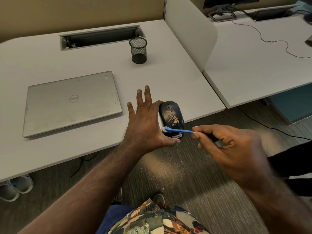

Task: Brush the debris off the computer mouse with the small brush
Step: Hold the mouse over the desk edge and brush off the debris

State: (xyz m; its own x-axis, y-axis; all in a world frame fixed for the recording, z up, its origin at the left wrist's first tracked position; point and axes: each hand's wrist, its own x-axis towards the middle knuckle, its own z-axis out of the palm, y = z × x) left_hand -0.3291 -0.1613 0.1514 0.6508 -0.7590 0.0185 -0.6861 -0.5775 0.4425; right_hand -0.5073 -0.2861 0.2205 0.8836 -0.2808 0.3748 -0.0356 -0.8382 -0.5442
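A dark blue computer mouse (173, 114) sits at the front edge of the white desk (162, 78), with tan debris (172, 116) scattered over its top. My left hand (145, 122) braces the mouse from its left side, index finger and thumb against it, the other fingers spread. My right hand (226, 144) pinches the handle of a small blue brush (179, 130). The white bristle end lies at the mouse's near left edge, close to my left palm.
A shut silver laptop (72, 103) lies left of the mouse. A black mesh pen cup (138, 50) stands behind, near a cable slot (101, 38). A white divider (194, 31) separates a second desk (256, 61) on the right. Floor below the desk edge shows dusty debris (167, 168).
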